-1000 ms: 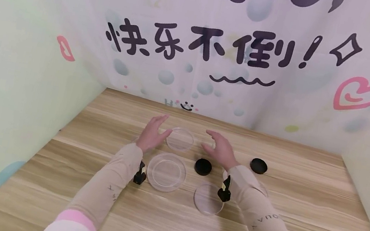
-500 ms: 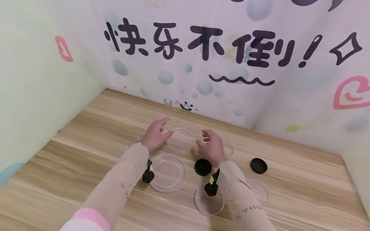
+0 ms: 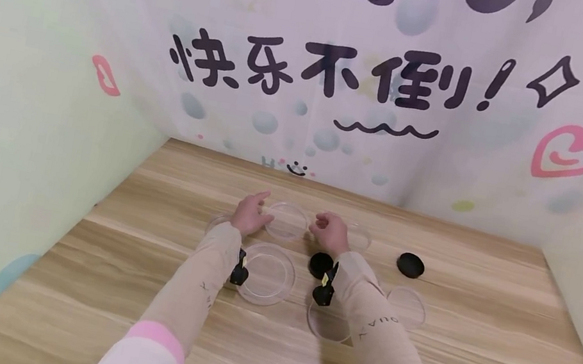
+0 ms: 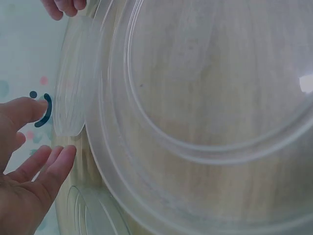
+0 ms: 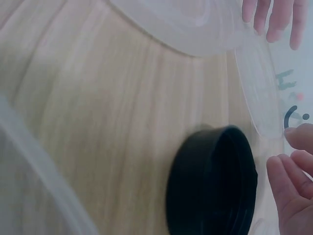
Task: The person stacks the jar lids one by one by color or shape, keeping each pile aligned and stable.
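A round clear plastic dish (image 3: 287,220) lies on the table between my two hands. My left hand (image 3: 252,217) is beside its left edge, thumb and fingers spread apart; I cannot tell whether the thumb touches the rim. To the right of the same dish is my right hand (image 3: 332,233), fingers loosely bent, with nothing between thumb and fingers in the right wrist view. Nearer to me sits a larger clear dish (image 3: 265,273), which fills much of the left wrist view. A round black lid (image 5: 212,183) stands close below the right hand.
Another black lid (image 3: 411,265) lies to the right. More clear round pieces sit around: one (image 3: 406,308) right of the right forearm, one (image 3: 328,322) partly under that arm, one (image 3: 359,238) behind the right hand. A printed cloth (image 3: 311,68) hangs at the table's back.
My right hand has moved left toward the far clear dish, its fingers more bent. The left hand has shifted slightly right and closer to that dish. The dishes and lids have stayed put.
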